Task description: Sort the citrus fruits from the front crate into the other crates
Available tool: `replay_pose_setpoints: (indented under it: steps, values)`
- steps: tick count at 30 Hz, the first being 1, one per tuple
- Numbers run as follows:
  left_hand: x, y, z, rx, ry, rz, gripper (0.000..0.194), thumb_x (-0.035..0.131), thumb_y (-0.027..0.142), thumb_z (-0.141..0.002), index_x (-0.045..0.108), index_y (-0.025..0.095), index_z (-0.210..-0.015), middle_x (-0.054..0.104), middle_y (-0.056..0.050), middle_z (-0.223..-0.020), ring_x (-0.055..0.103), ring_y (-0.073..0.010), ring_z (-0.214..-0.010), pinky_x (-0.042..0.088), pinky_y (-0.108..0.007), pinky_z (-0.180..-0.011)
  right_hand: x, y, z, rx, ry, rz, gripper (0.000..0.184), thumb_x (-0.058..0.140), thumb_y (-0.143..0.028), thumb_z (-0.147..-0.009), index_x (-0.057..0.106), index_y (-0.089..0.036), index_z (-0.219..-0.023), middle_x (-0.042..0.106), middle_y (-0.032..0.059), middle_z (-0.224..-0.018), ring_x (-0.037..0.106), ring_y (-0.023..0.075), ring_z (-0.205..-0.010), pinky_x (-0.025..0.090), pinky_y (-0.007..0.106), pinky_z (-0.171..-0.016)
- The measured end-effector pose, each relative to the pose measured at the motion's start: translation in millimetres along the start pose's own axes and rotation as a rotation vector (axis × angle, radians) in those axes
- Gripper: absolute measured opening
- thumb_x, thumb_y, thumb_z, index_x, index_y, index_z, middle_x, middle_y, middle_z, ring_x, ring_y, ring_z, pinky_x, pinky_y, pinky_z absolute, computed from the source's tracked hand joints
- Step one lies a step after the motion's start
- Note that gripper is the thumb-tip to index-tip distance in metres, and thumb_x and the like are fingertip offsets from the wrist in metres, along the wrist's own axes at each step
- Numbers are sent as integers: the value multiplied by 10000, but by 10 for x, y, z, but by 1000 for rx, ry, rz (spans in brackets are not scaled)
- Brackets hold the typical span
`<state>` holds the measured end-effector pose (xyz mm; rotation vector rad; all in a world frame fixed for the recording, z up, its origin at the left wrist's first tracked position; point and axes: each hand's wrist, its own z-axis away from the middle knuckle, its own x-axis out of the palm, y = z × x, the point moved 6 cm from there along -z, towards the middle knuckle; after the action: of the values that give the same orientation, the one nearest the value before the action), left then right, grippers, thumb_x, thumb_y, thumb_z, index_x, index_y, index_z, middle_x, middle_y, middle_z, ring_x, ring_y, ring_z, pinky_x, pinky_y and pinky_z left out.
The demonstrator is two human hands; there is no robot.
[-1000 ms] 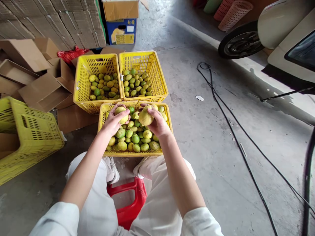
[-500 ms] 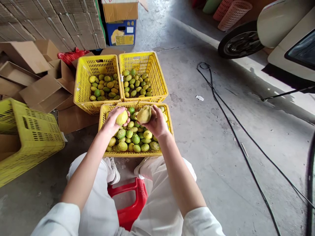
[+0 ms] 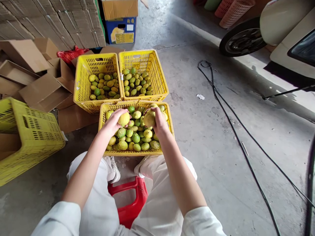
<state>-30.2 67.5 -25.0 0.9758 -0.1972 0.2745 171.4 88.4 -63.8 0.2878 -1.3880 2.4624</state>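
My left hand [image 3: 112,124] is closed round a yellow fruit [image 3: 123,119], held over the near yellow crate [image 3: 135,152]. My right hand [image 3: 160,123] grips a larger, duller yellow fruit [image 3: 149,118] over the same crate. That crate holds several green and yellow fruits [image 3: 135,138]. Two more yellow crates stand just behind it: the far left crate [image 3: 83,77] and the far right crate [image 3: 157,73], each with a layer of fruits on the bottom.
An empty yellow crate [image 3: 27,137] lies at my left beside flattened cardboard boxes [image 3: 39,88]. I sit on a red stool [image 3: 129,203]. Black cables [image 3: 236,131] run over the concrete floor at right, near a scooter wheel [image 3: 242,37].
Both hands have turned the fruits they hold and sunk a little toward the near crate. The right hand's fruit has moved slightly right.
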Motion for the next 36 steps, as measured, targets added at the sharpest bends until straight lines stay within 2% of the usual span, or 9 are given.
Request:
replay_pose_setpoints:
  steps: [4, 10, 13, 19, 22, 26, 30, 34, 36]
  values:
    - [-79, -41, -9, -117, 117, -61, 301, 926, 382, -866, 660, 242, -893, 708, 8, -706, 721, -173, -585, 516, -241, -501, -72, -129, 96, -46, 211, 330, 338, 704, -606, -825, 657, -271, -828, 664, 25, -753, 661, 238, -701, 563, 315, -500]
    - [-55, -1, 52, -137, 150, -103, 287, 936, 345, -880, 677, 225, -904, 756, -16, -738, 757, -185, -614, 519, -247, -526, 33, -305, 232, -232, 224, 775, 385, 620, -457, -906, 472, -266, -605, 519, 2, -593, 529, 189, -653, 402, 301, -591]
    - [-57, 3, 66, -133, 155, -107, 295, 949, 337, -880, 677, 227, -899, 742, -3, -725, 717, -161, -576, 510, -243, -517, 86, -303, 276, -292, 193, 929, 385, 618, -452, -898, 476, -270, -590, 539, 15, -566, 508, 197, -636, 343, 327, -608]
    - [-94, 15, 54, -128, 159, -83, 209, 870, 295, -939, 679, 213, -913, 731, -4, -719, 694, -152, -563, 495, -235, -503, 66, -235, 294, -344, 175, 1052, 374, 617, -487, -917, 497, -280, -628, 602, 48, -621, 530, 233, -672, 365, 367, -653]
    - [-84, 18, 39, -157, 175, 34, 125, 667, 294, -1052, 708, 198, -984, 765, -47, -770, 752, -195, -647, 538, -255, -533, 4, -219, 242, -316, 140, 973, 333, 607, -499, -970, 553, -278, -727, 727, 71, -788, 649, 274, -808, 471, 385, -756]
    - [-41, 29, 44, -177, 194, 202, 213, 519, 226, -1074, 729, 187, -1082, 809, -80, -861, 830, -238, -842, 627, -275, -657, -73, -101, 166, -110, 13, 706, 253, 660, -512, -941, 643, -274, -857, 761, 50, -952, 714, 285, -992, 544, 399, -903]
    - [5, 52, 76, -157, 163, 211, 95, 655, 228, -1027, 723, 170, -997, 805, -82, -865, 791, -198, -747, 604, -250, -646, -30, 34, 211, 16, -73, 379, 347, 831, -554, -816, 630, -296, -933, 713, -23, -939, 702, 231, -972, 577, 333, -852]
    - [36, 35, 81, -176, 89, 211, 171, 789, 286, -985, 689, 182, -894, 714, -26, -729, 664, -134, -578, 415, -190, -474, 99, 103, 287, 103, -132, 13, 283, 758, -520, -900, 588, -299, -946, 751, 13, -872, 769, 264, -993, 648, 355, -830]
    - [29, 22, 70, -177, 74, 219, 205, 808, 336, -980, 697, 184, -899, 724, -37, -752, 697, -151, -618, 433, -194, -483, 122, 113, 304, 166, -133, -89, 271, 762, -514, -912, 625, -288, -971, 774, 45, -869, 810, 296, -1022, 694, 390, -845]
